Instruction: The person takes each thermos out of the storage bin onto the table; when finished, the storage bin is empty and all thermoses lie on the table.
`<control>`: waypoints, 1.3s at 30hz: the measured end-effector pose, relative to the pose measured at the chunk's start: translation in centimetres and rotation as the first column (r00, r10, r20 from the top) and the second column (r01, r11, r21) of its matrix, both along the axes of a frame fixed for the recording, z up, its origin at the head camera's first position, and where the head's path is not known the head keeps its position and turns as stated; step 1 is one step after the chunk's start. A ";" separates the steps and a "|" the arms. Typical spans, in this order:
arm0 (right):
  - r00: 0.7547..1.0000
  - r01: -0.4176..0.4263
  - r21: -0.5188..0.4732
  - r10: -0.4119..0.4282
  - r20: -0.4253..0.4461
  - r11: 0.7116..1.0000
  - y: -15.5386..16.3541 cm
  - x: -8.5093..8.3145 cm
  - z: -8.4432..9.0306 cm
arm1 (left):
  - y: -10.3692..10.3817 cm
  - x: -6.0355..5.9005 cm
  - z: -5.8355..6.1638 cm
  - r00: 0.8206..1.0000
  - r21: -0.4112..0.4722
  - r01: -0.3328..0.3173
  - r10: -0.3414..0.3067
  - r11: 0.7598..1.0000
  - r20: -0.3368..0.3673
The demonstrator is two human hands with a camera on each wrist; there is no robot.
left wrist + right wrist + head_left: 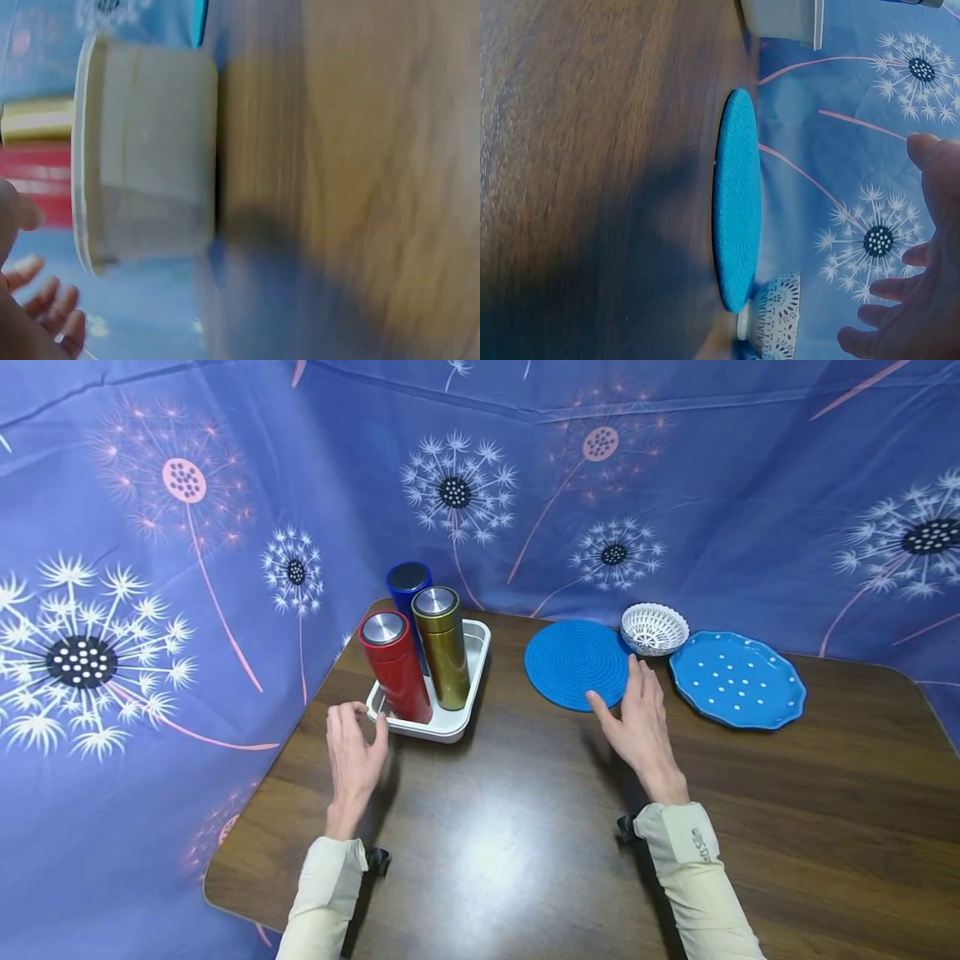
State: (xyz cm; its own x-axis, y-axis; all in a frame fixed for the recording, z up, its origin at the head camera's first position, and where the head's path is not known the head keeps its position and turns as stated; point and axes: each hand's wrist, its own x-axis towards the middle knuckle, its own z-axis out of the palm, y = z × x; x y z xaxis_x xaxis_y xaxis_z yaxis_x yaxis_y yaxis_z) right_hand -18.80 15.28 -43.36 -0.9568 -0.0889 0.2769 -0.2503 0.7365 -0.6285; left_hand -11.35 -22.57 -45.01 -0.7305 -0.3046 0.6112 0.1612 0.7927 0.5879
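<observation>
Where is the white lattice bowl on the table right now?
In the head view, the white lattice bowl sits at the table's far edge, right of centre, between the blue round mat and the blue dotted plate.

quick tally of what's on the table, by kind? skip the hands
Flasks: 3 – red flask, gold flask, blue flask
White tray: 1
Blue round mat: 1
White lattice bowl: 1
Blue dotted plate: 1
Total: 7
</observation>
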 end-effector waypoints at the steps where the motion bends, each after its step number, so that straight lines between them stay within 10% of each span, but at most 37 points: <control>1: 1.000 -0.001 0.001 0.001 0.001 1.000 0.0 0.0 0.0 | -0.6 -0.2 -0.2 1.000 0.062 -0.009 0.008 0.998 0.027; 7: 1.000 -0.013 0.006 0.013 0.013 1.000 -0.6 -0.4 0.0 | -2.2 -1.4 -0.4 0.957 0.486 -0.033 -0.113 0.873 0.268; 11: 0.999 -0.030 0.000 0.030 0.012 1.000 -1.6 -0.8 -0.2 | -2.4 -1.9 -0.2 0.933 0.588 -0.058 -0.166 0.806 0.319; 18: 0.998 -0.064 -0.019 0.064 -0.003 0.998 -3.6 -1.6 -0.5 | -1.6 -1.8 2.1 0.941 0.708 -0.010 -0.232 0.706 0.245; 23: 0.995 -0.100 -0.052 0.099 -0.018 0.994 -5.2 -2.1 -0.4 | -2.0 -2.4 1.0 0.957 0.776 0.028 -0.242 0.630 0.162; 39: 0.972 -0.210 -0.201 0.227 0.067 0.957 -10.3 -3.6 0.4 | -2.5 -3.0 -0.6 0.970 0.852 0.054 -0.230 0.521 0.079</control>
